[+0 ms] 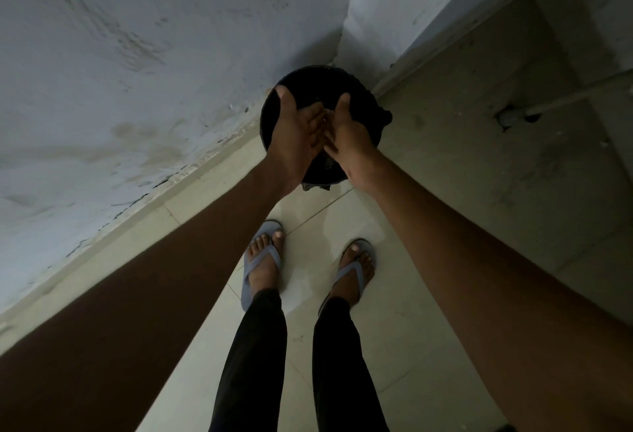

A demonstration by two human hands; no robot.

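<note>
Just above the middle of the frame, both arms are stretched out over a black bucket [364, 102] that stands on the floor, tucked into the corner where the stained wall [137, 71] at the upper left meets the one at the upper right. The left hand [297, 138] has its thumb raised and its fingers laid out fairly straight towards the right hand [350, 145]. That hand also has its thumb up, and its fingers are pressed in against the left hand's. They are partly hidden there, so I cannot tell whether they hold anything. A small glint shows where the fingers meet, perhaps water. To me it looks like rinsing or rubbing the hands together over the bucket, somewhere in mid-course: the bucket is in place and the hands are over it, while drying off and dealing with the bucket seem left to do. Something dark sticks out under the bucket's lower edge, too dim to make out. Lower centre, two feet in grey-blue flip-flops [262, 265] stand on pale floor tiles [411, 346]. No brand, label or writing can be read.
</note>
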